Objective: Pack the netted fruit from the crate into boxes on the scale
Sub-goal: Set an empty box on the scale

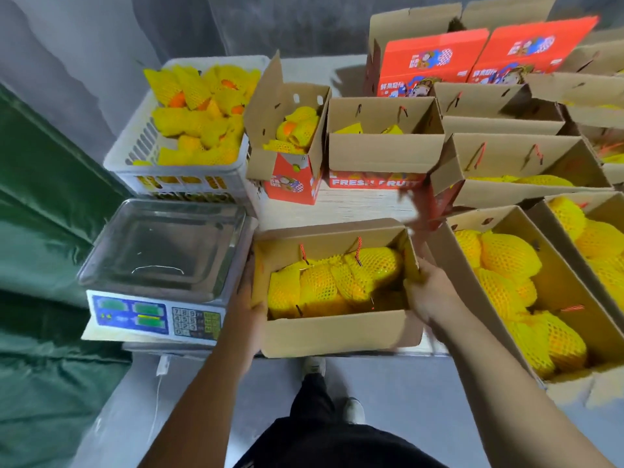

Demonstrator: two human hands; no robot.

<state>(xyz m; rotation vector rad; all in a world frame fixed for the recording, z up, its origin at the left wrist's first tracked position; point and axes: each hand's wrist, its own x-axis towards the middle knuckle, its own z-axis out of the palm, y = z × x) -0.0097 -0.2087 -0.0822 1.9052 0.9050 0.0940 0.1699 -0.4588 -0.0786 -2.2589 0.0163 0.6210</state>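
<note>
Left hand: I see my left hand [251, 300] grasping the left end wall of the box, thumb hooked over the rim, fingers down the outside.
Right hand: my right hand [427, 292] grasps the right end of the same box, fingers curled over its edge.
Held box: the cardboard box [334, 331] sits between my hands at the near edge of the table, just right of the scale and not on it; I cannot tell whether it is lifted or resting.
Box contents: netted fruit [337, 282] in yellow foam mesh fills it in a tight row; red cord handles stick up from the far wall.
Scale: the scale [162, 251] stands to the left, its steel pan bare, its blue display panel and keypad facing me.
Crate: the white plastic crate [135, 163] is behind the scale, still about half full of loose netted pieces.
Small box: an open red-sided box [290, 146] just right of the crate holds a few netted fruits.
Other boxes: several open boxes [506, 265] to the right are packed with netted fruit; the rear ones are blurred.
Table: the pale table [354, 204] carries all of it.
Floor: my dark trousers and shoes show below.
</note>
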